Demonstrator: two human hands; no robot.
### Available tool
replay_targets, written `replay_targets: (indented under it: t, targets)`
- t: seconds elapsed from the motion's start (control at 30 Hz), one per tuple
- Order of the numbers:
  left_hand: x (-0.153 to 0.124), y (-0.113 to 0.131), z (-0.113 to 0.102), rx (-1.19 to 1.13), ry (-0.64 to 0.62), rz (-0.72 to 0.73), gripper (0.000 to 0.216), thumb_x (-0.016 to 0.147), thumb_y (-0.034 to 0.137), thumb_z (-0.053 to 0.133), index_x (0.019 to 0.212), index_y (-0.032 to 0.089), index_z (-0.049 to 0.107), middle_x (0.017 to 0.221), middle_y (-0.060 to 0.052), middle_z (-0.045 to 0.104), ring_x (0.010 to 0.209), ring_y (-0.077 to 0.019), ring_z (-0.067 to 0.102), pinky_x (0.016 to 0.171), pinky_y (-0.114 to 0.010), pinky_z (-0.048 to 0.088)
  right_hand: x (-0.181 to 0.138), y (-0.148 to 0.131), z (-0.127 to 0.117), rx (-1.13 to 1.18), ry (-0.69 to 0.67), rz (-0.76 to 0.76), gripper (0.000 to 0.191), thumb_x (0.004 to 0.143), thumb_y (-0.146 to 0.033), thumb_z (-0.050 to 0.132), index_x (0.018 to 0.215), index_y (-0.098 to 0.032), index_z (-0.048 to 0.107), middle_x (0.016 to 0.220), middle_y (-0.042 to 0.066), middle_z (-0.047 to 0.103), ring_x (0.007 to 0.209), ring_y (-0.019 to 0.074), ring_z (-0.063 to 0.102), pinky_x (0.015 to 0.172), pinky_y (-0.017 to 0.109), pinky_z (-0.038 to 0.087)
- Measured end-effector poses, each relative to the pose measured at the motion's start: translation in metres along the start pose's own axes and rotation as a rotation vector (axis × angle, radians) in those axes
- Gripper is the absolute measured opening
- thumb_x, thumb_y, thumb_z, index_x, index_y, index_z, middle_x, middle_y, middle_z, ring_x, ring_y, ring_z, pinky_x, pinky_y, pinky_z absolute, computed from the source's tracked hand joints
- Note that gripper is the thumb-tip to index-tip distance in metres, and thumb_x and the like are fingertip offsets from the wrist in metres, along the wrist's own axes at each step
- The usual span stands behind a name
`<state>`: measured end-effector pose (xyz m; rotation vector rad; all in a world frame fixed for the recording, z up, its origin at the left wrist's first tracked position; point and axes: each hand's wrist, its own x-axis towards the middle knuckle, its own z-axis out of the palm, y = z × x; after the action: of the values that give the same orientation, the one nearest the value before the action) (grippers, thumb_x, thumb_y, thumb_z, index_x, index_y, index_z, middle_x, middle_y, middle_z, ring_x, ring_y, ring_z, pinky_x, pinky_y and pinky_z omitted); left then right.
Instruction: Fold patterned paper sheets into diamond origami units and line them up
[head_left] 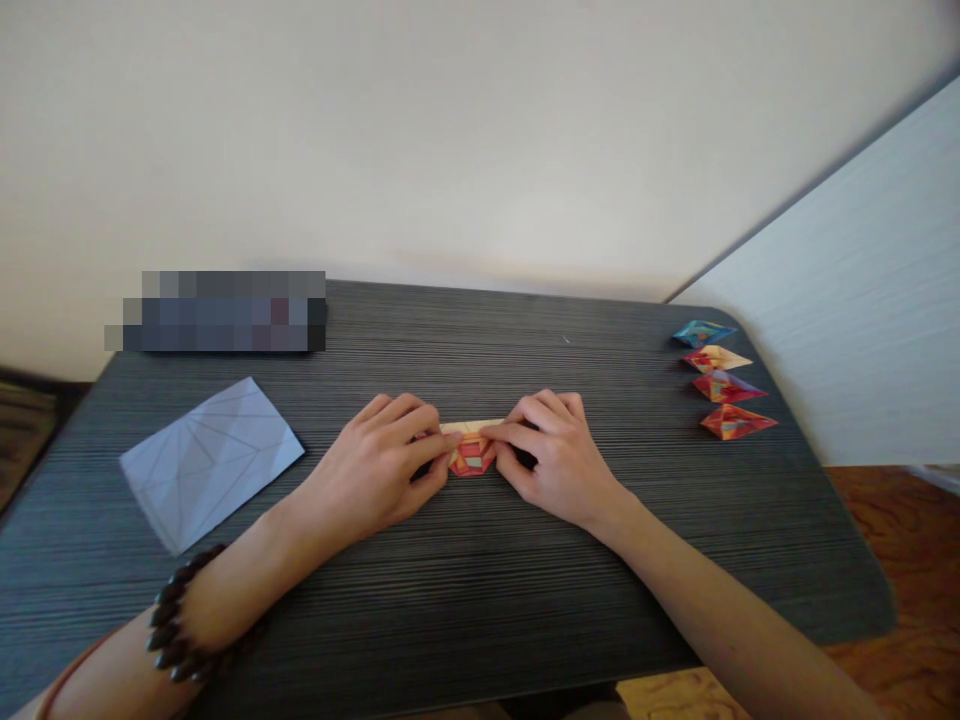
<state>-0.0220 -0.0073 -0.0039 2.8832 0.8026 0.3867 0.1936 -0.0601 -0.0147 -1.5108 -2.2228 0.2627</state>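
Note:
A small piece of folded paper [472, 452], red and orange with a cream strip along its top, lies on the dark table between my hands. My left hand [390, 455] pinches its left end, thumb and fingers closed on the edge. On the opposite end, my right hand [551, 450] grips the paper in the same way, its fingertips close to the left thumb. Both ends of the paper are partly hidden under the fingers. A beaded bracelet [176, 620] circles my left wrist.
Left of my hands lies a pale creased sheet [217, 460]. Behind it sits a blurred-out dark object [225, 320]. Several folded paper pieces line the right side, among them a blue one [703, 333] and a red one [736, 421]. A wall [480, 140] rises behind the table [465, 610].

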Motion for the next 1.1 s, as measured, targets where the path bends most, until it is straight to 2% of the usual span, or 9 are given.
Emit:
replay_targets:
  t: [0.2,0.37,0.43,0.6,1.1]
  targets:
    - [0.001,-0.002,0.002,0.013,-0.004,0.026,0.017,0.088,0.024,0.049,0.084,0.021,0.066,0.081,-0.004,0.058,0.081,-0.0196,0.052,0.069,-0.035,0.038,0.011,-0.002,0.010,0.132,0.077,0.191,0.016,0.090,-0.028,0.051,0.091,-0.022,0.065,0.077,-0.001,0.062,0.078,0.0149,0.052,0.075,0.033,0.030]
    - [0.003,0.000,0.001,0.052,-0.009,0.038,0.018,0.088,0.025,0.050,0.082,0.020,0.067,0.079,-0.004,0.058,0.082,-0.0202,0.053,0.071,-0.035,0.038,0.015,-0.009,0.018,0.085,0.031,0.168,0.014,0.087,-0.032,0.055,0.093,-0.022,0.063,0.088,0.002,0.061,0.085,0.0178,0.051,0.075,0.032,0.030]
    - [0.004,0.000,0.001,0.059,-0.012,0.031,0.019,0.088,0.025,0.050,0.081,0.021,0.067,0.078,-0.003,0.058,0.082,-0.0203,0.053,0.070,-0.035,0.038,0.014,-0.008,0.019,0.089,0.020,0.168,0.013,0.087,-0.027,0.053,0.096,-0.022,0.062,0.090,0.002,0.060,0.085,0.0176,0.051,0.075,0.032,0.031]
    - [0.004,0.000,0.000,0.057,-0.010,0.030,0.019,0.088,0.026,0.049,0.082,0.021,0.067,0.079,-0.003,0.058,0.081,-0.0206,0.052,0.069,-0.035,0.038,0.010,-0.004,0.016,0.126,0.047,0.211,0.022,0.080,-0.012,0.051,0.100,-0.019,0.057,0.085,0.001,0.054,0.081,0.0155,0.052,0.073,0.029,0.034]
    - [0.001,-0.002,0.001,0.027,-0.003,0.025,0.019,0.089,0.026,0.049,0.088,0.022,0.067,0.080,-0.003,0.058,0.081,-0.0198,0.052,0.069,-0.035,0.038,0.007,0.004,0.011,0.189,0.053,0.244,0.026,0.076,-0.010,0.047,0.099,-0.020,0.054,0.084,0.001,0.053,0.079,0.0161,0.052,0.072,0.031,0.037]
